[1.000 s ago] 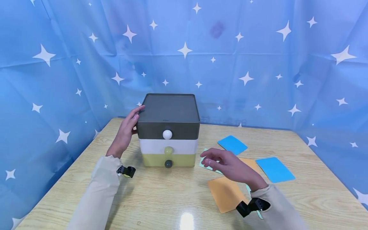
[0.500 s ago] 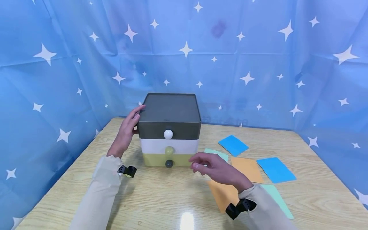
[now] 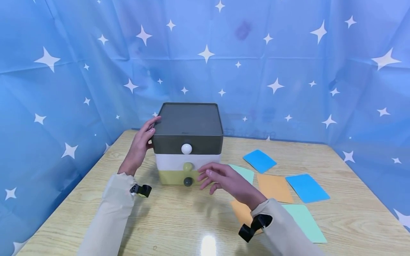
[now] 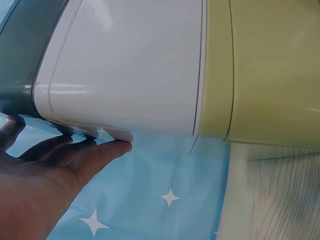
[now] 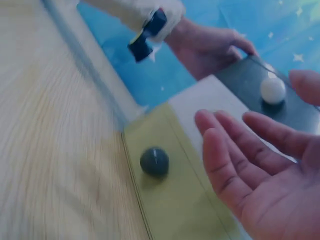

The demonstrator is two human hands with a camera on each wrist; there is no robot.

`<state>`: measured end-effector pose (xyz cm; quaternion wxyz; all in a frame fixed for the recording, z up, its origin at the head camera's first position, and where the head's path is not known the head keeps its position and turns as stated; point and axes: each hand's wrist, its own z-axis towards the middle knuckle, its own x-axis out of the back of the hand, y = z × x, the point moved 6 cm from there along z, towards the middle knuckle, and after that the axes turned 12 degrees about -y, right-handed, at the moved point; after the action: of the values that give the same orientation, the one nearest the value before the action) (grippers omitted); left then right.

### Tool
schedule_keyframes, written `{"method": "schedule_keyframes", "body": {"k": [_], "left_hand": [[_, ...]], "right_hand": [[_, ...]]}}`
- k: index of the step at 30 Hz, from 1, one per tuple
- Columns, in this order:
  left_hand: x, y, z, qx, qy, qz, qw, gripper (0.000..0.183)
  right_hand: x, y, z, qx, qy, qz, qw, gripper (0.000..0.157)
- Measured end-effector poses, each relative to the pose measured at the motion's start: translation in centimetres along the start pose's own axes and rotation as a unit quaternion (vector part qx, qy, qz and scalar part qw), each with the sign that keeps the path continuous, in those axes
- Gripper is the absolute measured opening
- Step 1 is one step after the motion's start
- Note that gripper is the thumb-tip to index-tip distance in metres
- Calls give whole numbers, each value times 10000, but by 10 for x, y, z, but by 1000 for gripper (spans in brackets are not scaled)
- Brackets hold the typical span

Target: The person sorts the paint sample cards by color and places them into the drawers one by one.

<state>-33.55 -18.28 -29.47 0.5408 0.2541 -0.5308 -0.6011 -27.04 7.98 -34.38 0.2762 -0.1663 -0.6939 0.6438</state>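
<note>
A three-tier drawer box (image 3: 190,119) stands on the table, dark grey on top, white in the middle and olive green below. Its front carries a white knob (image 3: 187,149), a green knob (image 3: 187,166) and a dark knob (image 5: 155,162), one per tier. My left hand (image 3: 137,147) rests against the box's left side, fingers fairly straight, as the left wrist view also shows. My right hand (image 3: 225,180) is in front of the lower right of the box, holding nothing. Its fingers are loosely spread near the dark knob, and the palm shows in the right wrist view.
Right of the box, coloured sheets lie flat on the wooden table (image 3: 166,227): blue sheets (image 3: 259,161), orange sheets (image 3: 275,188) and green sheets (image 3: 304,222). A blue star-patterned curtain (image 3: 243,81) hangs behind and to the sides. Each wrist wears a small black camera (image 3: 141,190).
My right hand has moved left from above the sheets to the front of the box, its fingers spreading out. The left hand keeps its place on the box's side.
</note>
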Motion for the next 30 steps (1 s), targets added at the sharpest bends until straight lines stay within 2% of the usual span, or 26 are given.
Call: {"method": "schedule_keyframes", "body": {"k": [4,10,18,23,30], "left_hand": [[1,0,0,7,-4,3,10000,51],[1,-1,0,14,16,11,10000,52],[0,0,1,53,32,42,10000,52],[0,0,1,55,35,67,10000,52],[0,0,1,122,49,74,9999,51]], "right_hand": [[-8,-9,15,139,19,556,9984,54],[-19,-18,36,257,108,965,9949,54],[-22,-17,45,303,288,1588,9864,53],[-23,-16,48,427,351,2005,9781,55],[-27,-23,57,588,645,2579,9622,51]]}}
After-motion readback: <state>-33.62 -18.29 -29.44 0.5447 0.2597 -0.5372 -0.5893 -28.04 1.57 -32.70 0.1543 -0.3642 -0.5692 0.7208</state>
